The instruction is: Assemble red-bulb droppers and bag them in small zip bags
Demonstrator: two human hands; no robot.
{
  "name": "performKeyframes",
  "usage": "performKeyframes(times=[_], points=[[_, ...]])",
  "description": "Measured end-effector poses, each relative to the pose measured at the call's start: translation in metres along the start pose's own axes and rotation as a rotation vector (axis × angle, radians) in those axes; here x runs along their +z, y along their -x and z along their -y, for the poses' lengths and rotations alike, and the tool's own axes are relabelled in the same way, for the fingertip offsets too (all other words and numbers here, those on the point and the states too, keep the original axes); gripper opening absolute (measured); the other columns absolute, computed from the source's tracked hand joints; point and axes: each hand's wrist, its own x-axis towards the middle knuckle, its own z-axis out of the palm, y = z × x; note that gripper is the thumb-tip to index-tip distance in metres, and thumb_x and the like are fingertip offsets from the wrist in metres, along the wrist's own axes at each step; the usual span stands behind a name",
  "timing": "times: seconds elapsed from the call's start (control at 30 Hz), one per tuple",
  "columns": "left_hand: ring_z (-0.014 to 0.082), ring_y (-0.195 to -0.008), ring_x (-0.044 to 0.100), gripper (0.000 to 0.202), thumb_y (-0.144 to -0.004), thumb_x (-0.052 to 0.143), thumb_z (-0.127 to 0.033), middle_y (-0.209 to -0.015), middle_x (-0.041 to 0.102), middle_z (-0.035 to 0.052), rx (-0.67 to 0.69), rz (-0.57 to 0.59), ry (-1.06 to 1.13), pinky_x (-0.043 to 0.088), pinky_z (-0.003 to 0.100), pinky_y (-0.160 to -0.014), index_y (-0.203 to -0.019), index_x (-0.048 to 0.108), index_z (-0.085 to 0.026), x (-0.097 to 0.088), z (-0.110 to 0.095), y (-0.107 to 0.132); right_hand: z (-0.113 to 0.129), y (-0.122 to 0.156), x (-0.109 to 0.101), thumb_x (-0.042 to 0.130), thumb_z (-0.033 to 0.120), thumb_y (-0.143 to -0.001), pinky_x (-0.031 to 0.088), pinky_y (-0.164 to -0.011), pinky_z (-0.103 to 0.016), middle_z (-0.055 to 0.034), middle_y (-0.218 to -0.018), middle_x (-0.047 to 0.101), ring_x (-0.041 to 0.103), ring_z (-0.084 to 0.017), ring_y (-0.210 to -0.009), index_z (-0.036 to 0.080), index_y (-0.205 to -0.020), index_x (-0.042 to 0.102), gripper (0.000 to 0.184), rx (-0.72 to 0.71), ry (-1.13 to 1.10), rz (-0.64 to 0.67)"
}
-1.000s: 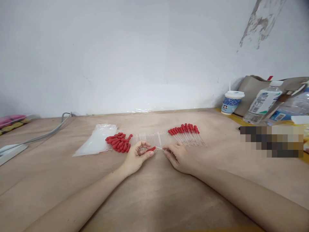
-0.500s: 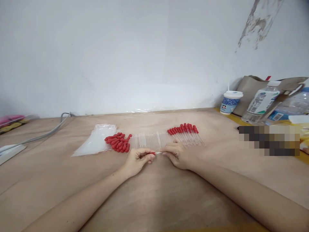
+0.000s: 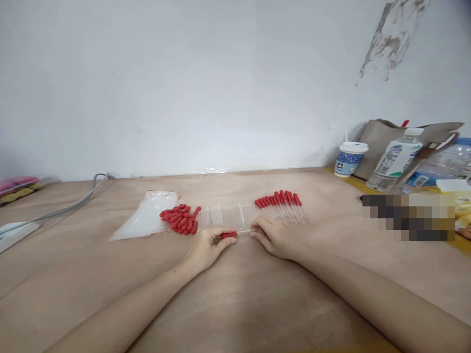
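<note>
A red bulb is pinched between the thumb and fingers of the left hand, and a thin clear tube is gripped in the fingertips of the right hand. The hands are held a little apart, above the middle of the bench, and the gap between them is bridged by the tube, which is lined up with the bulb's mouth, roughly parallel to the far edge. How deep the tube is seated cannot be told.

Just beyond the hands, a row of clear tubes is laid side by side, each pointed toward the far edge. Its left end is met by a pile of red bulbs, and beside that pile, toward the left edge, a clear plastic bag is laid flat. On the side toward the right edge, a fanned set of red-capped tubes is spread, with the caps turned to the far edge.

Near the far right corner, a lidded paper cup with a straw and a clear bottle are stood before a grey-beige bag. Toward the left edge, a grey cable is stretched from the far edge.
</note>
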Motion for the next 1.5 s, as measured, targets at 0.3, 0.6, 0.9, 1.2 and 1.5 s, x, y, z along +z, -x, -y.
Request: performKeyframes(times=[0.3, 0.6, 0.9, 1.2, 1.5], points=[[0.0220, -0.080, 0.065, 0.028, -0.069, 0.066, -0.034, -0.088, 0.070, 0.0070, -0.157, 0.073, 0.200, 0.053, 0.032, -0.074, -0.088, 0.069, -0.014, 0.003, 0.008, -0.003, 0.008, -0.001, -0.002, 0.039, 0.021, -0.086, 0.042, -0.063, -0.023, -0.0037, -0.075, 0.058, 0.053, -0.012, -0.070, 0.017, -0.079, 0.055, 0.018, -0.022, -0.043, -0.031], [0.0216, -0.080, 0.066, 0.028, -0.067, 0.067, -0.031, -0.088, 0.071, 0.0065, -0.150, 0.109, 0.236, 0.053, 0.032, -0.075, -0.090, 0.069, -0.015, 0.002, 0.007, -0.002, 0.005, -0.001, 0.009, 0.036, 0.024, -0.088, 0.040, -0.062, -0.022, -0.0038, -0.073, 0.059, 0.052, -0.012, -0.066, 0.016, -0.081, 0.058, 0.024, -0.062, 0.037, -0.009], [0.0210, -0.081, 0.065, 0.026, -0.068, 0.066, -0.032, -0.089, 0.070, 0.0066, -0.140, 0.080, 0.210, 0.053, 0.032, -0.074, -0.088, 0.069, -0.016, 0.002, 0.006, -0.002, 0.010, -0.001, 0.007, 0.037, 0.026, -0.089, 0.036, -0.061, -0.023, -0.0025, -0.075, 0.059, 0.052, -0.012, -0.068, 0.018, -0.083, 0.059, 0.025, -0.019, 0.147, 0.037], [0.0108, -0.062, 0.057, 0.040, -0.071, 0.063, -0.031, -0.085, 0.059, 0.0044, -0.121, -0.011, 0.135, 0.050, 0.026, -0.061, -0.107, 0.057, -0.015, -0.002, 0.019, -0.002, -0.009, -0.006, -0.011, 0.044, 0.026, -0.083, 0.036, -0.063, -0.026, -0.0054, -0.074, 0.060, 0.053, -0.015, -0.069, 0.016, -0.073, 0.061, 0.022, 0.194, 0.218, -0.100], [0.0103, -0.060, 0.051, 0.019, -0.075, 0.058, -0.032, -0.074, 0.055, 0.0022, -0.052, 0.050, -0.039, 0.045, 0.022, -0.055, -0.086, 0.065, -0.018, -0.005, 0.009, -0.001, -0.054, -0.014, -0.016, 0.046, 0.040, -0.076, 0.032, -0.065, -0.033, -0.0028, -0.055, 0.059, 0.054, -0.019, -0.060, 0.019, -0.051, 0.053, 0.033, 0.819, 0.377, -0.193]])
